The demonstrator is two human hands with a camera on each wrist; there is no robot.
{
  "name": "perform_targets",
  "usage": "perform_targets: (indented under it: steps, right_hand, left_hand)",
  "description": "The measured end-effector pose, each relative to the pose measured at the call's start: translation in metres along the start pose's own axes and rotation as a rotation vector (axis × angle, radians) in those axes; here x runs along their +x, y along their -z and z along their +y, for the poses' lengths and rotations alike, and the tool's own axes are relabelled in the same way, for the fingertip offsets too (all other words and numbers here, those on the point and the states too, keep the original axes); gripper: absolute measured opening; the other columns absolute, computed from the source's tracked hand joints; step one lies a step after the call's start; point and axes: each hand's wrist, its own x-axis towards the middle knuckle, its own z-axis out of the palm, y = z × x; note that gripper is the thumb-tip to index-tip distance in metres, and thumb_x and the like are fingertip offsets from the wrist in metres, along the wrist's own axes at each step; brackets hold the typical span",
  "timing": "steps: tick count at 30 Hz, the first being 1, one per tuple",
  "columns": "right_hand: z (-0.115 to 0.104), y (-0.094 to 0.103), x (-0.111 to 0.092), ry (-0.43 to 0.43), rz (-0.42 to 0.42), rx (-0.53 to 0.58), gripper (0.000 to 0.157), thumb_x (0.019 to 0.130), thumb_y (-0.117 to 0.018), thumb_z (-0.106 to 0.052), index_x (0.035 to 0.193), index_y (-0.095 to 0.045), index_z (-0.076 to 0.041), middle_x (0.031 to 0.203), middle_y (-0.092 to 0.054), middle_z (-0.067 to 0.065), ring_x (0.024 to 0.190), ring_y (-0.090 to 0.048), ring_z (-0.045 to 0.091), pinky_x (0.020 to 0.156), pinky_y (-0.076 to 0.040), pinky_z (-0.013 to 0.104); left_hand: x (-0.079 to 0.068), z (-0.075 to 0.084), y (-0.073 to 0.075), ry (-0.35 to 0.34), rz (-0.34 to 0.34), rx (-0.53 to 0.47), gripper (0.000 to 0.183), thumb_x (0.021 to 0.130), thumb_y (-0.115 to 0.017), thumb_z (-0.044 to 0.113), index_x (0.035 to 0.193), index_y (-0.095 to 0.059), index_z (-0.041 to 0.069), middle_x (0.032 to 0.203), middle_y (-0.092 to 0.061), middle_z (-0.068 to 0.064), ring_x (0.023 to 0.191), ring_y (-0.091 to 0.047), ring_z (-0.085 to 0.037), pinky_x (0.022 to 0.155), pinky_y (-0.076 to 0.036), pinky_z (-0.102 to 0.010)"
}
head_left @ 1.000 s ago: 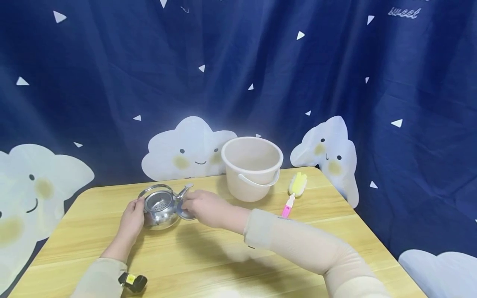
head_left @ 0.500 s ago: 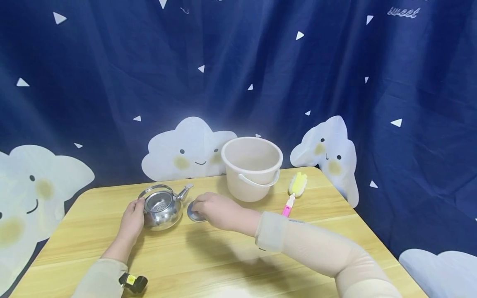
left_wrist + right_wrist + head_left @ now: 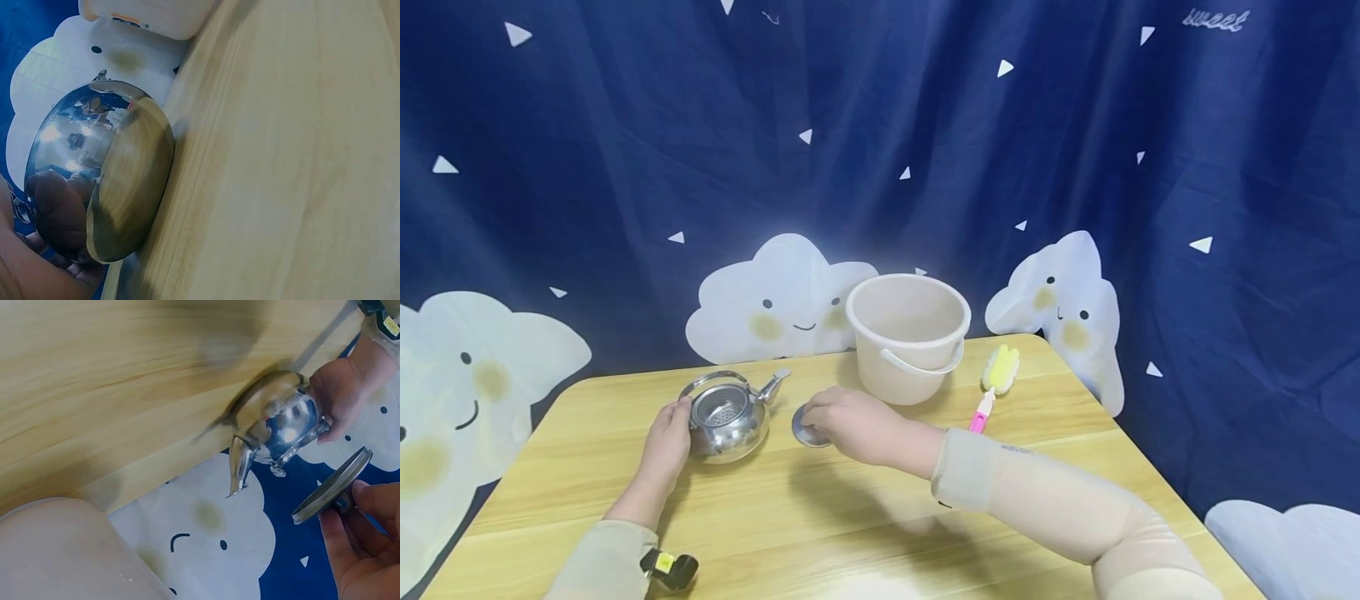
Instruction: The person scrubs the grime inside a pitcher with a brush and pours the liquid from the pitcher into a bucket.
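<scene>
A shiny steel teapot (image 3: 727, 435) sits lidless on the table, its round strainer (image 3: 721, 406) showing in the mouth and its spout pointing right. My left hand (image 3: 667, 442) grips the pot's left side; in the left wrist view the fingers (image 3: 78, 272) reach behind the rounded body. To the right of the spout, my right hand (image 3: 867, 427) pinches the round metal lid (image 3: 334, 487) by its knob. In the right wrist view that lid is tilted and apart from the pot, with thumb and fingers around the knob.
A pale plastic bucket (image 3: 898, 375) with its handle hanging forward stands at the back, beyond my right hand. Right of it lies a sponge brush (image 3: 996, 383) with a pink handle. The wooden table (image 3: 737, 533) ends at a blue curtain (image 3: 775, 125) with cloud prints.
My right hand has moved the lid rightward, from beside the teapot's spout to a spot farther from the pot. The left hand and teapot have stayed in place.
</scene>
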Motion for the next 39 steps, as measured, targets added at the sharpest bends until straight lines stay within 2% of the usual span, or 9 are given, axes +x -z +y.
perform_targets:
  steps: [6, 11, 18, 29, 39]
  right_hand:
    - [0.003, 0.000, -0.008, -0.002, 0.013, 0.037, 0.013, 0.094, -0.067, -0.007, 0.105, -0.074, -0.011, 0.108, -0.069, -0.001, 0.106, -0.064, 0.014, 0.099, -0.048, 0.020]
    - [0.006, -0.004, -0.014, -0.006, 0.012, 0.024, 0.014, 0.095, -0.067, -0.006, 0.106, -0.074, -0.012, 0.109, -0.069, -0.001, 0.106, -0.064, 0.013, 0.099, -0.048, 0.020]
    - [0.009, -0.007, -0.022, 0.028, 0.040, 0.019, 0.015, 0.090, -0.068, 0.000, 0.095, -0.072, -0.013, 0.105, -0.070, -0.002, 0.103, -0.066, 0.012, 0.096, -0.050, 0.021]
    - [0.013, -0.010, -0.039, 0.018, 0.067, 0.031, 0.014, 0.086, -0.072, 0.000, 0.096, -0.074, -0.009, 0.103, -0.069, 0.001, 0.100, -0.067, 0.014, 0.093, -0.052, 0.021]
    - [0.020, -0.011, -0.051, -0.011, 0.081, 0.064, 0.012, 0.086, -0.073, 0.000, 0.096, -0.075, -0.007, 0.104, -0.070, 0.003, 0.098, -0.068, 0.018, 0.091, -0.054, 0.026]
  left_hand:
    - [0.000, 0.001, 0.001, -0.005, 0.003, -0.009, 0.075, 0.107, -0.018, 0.050, 0.150, -0.028, -0.011, 0.155, -0.026, -0.034, 0.147, -0.016, -0.049, 0.120, -0.012, -0.060]
    - [-0.001, 0.000, 0.002, 0.002, 0.001, -0.001, 0.076, 0.107, -0.018, 0.051, 0.151, -0.027, -0.010, 0.155, -0.026, -0.034, 0.147, -0.016, -0.050, 0.120, -0.012, -0.062]
    - [-0.004, 0.001, 0.001, 0.010, -0.006, 0.014, 0.075, 0.107, -0.018, 0.051, 0.151, -0.026, -0.010, 0.156, -0.026, -0.033, 0.147, -0.016, -0.049, 0.120, -0.012, -0.061]
    - [-0.005, 0.002, 0.001, 0.014, -0.011, 0.020, 0.075, 0.107, -0.018, 0.050, 0.151, -0.026, -0.010, 0.156, -0.025, -0.033, 0.146, -0.016, -0.050, 0.120, -0.012, -0.062]
    - [-0.004, 0.003, 0.001, 0.009, -0.002, 0.019, 0.076, 0.106, -0.018, 0.053, 0.151, -0.027, -0.009, 0.155, -0.026, -0.033, 0.146, -0.016, -0.050, 0.119, -0.012, -0.063]
